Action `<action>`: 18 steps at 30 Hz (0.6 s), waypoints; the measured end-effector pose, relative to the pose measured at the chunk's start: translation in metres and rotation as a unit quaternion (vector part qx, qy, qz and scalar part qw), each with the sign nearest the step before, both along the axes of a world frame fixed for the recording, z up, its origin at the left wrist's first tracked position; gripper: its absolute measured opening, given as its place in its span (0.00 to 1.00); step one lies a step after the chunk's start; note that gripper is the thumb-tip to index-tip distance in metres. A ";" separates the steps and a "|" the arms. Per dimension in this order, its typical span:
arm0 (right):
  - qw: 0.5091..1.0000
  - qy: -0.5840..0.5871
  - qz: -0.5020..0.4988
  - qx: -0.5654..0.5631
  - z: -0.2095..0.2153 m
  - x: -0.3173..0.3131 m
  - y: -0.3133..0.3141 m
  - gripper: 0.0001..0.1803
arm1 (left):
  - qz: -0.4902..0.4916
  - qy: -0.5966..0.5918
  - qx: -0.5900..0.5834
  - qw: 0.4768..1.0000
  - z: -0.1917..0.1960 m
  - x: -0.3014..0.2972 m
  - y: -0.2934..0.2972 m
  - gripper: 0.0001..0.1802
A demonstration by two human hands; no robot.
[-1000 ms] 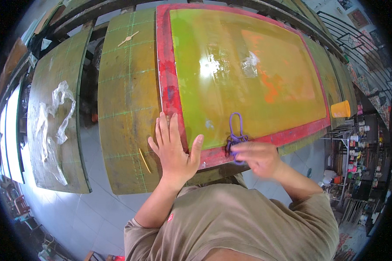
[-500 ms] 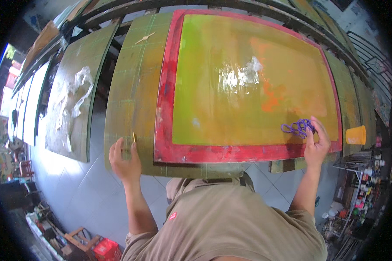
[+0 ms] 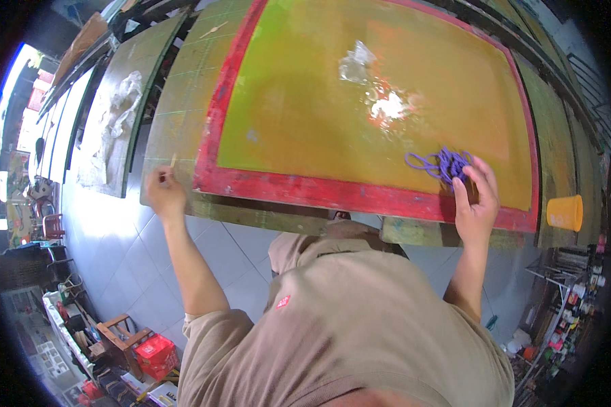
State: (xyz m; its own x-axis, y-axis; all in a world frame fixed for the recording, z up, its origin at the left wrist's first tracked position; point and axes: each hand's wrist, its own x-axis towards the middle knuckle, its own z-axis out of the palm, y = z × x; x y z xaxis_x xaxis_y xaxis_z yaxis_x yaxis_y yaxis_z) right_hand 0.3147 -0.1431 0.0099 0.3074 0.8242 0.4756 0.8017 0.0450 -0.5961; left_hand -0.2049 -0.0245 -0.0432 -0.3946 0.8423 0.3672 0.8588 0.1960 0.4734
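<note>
Right hand [image 3: 476, 203]: grip spread, fingers [image 3: 485, 178] extended flat, fingertips resting on a tangled bundle of purple cord [image 3: 441, 164]. The cord is thin and glossy, gathered into a loose knot with one long loop trailing out to the left. It lies just above and left of the fingertips, touching them, on the lower right part of a large screen-printing frame with a red border and yellow-green mesh [image 3: 265, 183]. The heel of the hand sits over the frame's red bottom edge.

Left hand [image 3: 164, 193]: grip pressed together, pinching a thin pale wooden stick [image 3: 173, 161] that points upward from the fingers. It is well apart from the cord, at the frame's lower left corner, over the worn green counter [image 3: 176, 108] that carries the frame.

Surroundings: white shiny smears [image 3: 380, 102] on the mesh above the cord; an orange plastic cup [image 3: 565, 212] at the right edge of the counter; crumpled clear plastic sheeting [image 3: 115, 115] on a neighbouring green board to the left; grey tiled floor [image 3: 115, 258] below.
</note>
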 end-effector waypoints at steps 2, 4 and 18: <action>0.998 -0.012 -0.017 0.051 0.007 0.000 0.000 0.12 | -0.046 -0.199 0.037 0.978 0.021 0.025 -0.003 0.06; 0.994 -0.011 -0.003 0.111 0.016 -0.005 0.005 0.12 | -0.104 -0.439 0.047 0.891 0.067 0.097 -0.023 0.06; 0.855 0.446 0.232 -0.123 0.040 -0.056 0.048 0.12 | -0.551 -0.388 -0.151 0.723 0.098 0.293 0.032 0.22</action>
State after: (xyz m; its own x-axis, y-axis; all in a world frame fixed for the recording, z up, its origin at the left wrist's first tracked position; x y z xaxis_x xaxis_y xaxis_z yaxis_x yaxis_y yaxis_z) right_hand 0.2592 -0.0953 0.0496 0.0697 0.9974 0.0159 -0.0480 0.0192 -0.9987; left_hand 0.0878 0.0077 0.0551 0.5894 0.7976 0.1287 0.0705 -0.2094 0.9753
